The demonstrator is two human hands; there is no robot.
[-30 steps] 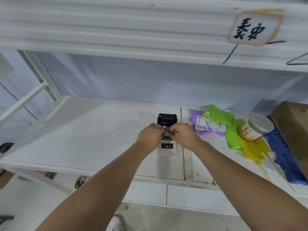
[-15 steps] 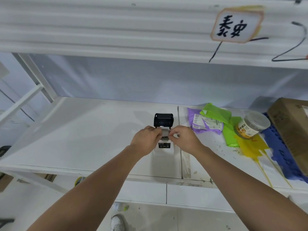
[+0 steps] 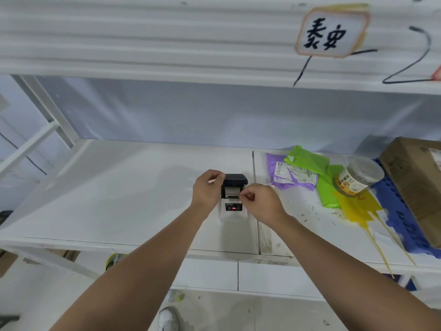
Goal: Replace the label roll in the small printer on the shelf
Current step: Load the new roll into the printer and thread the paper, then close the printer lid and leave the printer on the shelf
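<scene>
A small white printer [image 3: 232, 215] with a red light on its front stands on the white shelf [image 3: 119, 199], near the middle. Its black lid [image 3: 235, 179] is raised at the back, and the white label roll [image 3: 231, 193] shows in the bay under it. My left hand [image 3: 207, 191] is against the printer's left side, fingertips on the lid's left corner. To the right, my right hand [image 3: 261, 204] has thumb and forefinger pinched together at the right edge of the roll. What they pinch is too small to make out.
Right of the printer lie a purple mailer bag [image 3: 294, 179], green bags [image 3: 310, 161], a clear jar [image 3: 360, 177] on a yellow bag [image 3: 358, 207], a blue plastic grid [image 3: 393, 213] and a cardboard box [image 3: 417, 182]. An upper shelf [image 3: 167, 44] hangs overhead.
My left hand has gone from the roll up to the lid's left corner. The lid has tipped forward over the roll. My right hand stays pinched at the roll's right side.
</scene>
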